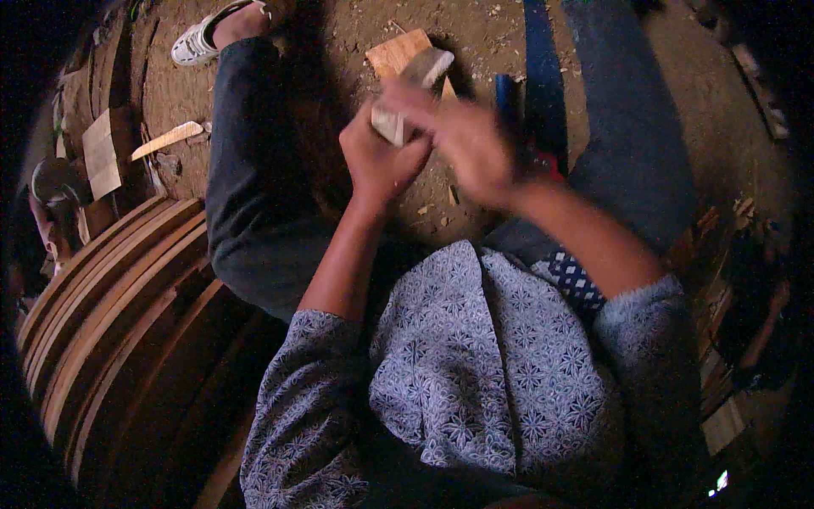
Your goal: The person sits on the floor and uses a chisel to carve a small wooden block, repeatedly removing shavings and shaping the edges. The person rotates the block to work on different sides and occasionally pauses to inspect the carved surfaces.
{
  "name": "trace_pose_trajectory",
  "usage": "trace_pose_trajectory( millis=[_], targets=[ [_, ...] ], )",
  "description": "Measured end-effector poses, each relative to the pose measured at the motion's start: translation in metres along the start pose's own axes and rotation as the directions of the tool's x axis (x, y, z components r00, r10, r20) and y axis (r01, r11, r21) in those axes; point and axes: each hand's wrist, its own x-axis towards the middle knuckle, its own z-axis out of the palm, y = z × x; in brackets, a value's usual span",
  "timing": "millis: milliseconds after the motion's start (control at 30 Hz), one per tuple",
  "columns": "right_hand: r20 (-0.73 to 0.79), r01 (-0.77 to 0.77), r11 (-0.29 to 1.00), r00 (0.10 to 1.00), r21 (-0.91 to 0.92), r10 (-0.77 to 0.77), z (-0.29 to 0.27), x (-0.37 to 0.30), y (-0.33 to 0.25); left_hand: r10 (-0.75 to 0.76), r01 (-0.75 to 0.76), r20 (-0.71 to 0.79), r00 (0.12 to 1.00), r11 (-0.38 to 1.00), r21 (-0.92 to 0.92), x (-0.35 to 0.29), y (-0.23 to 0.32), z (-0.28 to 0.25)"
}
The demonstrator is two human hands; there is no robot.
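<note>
My left hand [383, 161] is closed round a small pale piece of wood [388, 125], which shows between the thumb and fingers. My right hand [476, 154] is smeared by motion and crosses over the same piece, its fingers reaching toward the left hand. Whether it grips anything cannot be made out. Just beyond the hands is a blurred greyish-white piece [432, 64]; its kind is unclear. Behind it, a flat orange-brown wooden board [397, 53] lies on the ground.
Long curved-looking wooden planks [127, 280] are stacked at my left. A light wood strip [168, 140] and a rectangular board [103, 154] lie above them. A dark blue bar [545, 76] stretches near my right leg. Wood chips dot the dirt floor [339, 42].
</note>
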Motion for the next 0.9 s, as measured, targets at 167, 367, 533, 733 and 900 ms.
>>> trace_pose_trajectory(
  millis=[167, 367, 533, 733, 900],
  targets=[
    [0.015, 0.008, 0.996, 1.0, 0.084, -0.009, 0.004, 0.002, -0.009, -0.111, 0.102, -0.035, 0.993, 0.976, -0.195, 0.006, -0.019, 0.003],
    [-0.079, -0.129, 0.959, 0.985, 0.253, 0.153, -0.037, 0.004, 0.002, 0.066, -0.065, -0.021, 0.998, 0.997, 0.045, 0.007, -0.006, 0.003],
    [-0.228, -0.315, 0.852, 0.871, 0.419, 0.435, -0.063, 0.011, 0.01, 0.002, -0.003, -0.03, 1.0, 1.0, -0.03, 0.009, -0.004, 0.002],
    [-0.312, -0.418, 0.867, 0.814, 0.271, 0.49, -0.075, 0.008, 0.043, 0.006, -0.008, -0.038, 0.999, 0.999, -0.048, 0.008, -0.01, 0.001],
    [-0.174, -0.388, 0.779, 0.833, 0.492, 0.525, -0.064, 0.008, 0.044, 0.044, -0.044, -0.049, 0.998, 0.999, -0.005, 0.009, -0.004, -0.002]
  ],
)
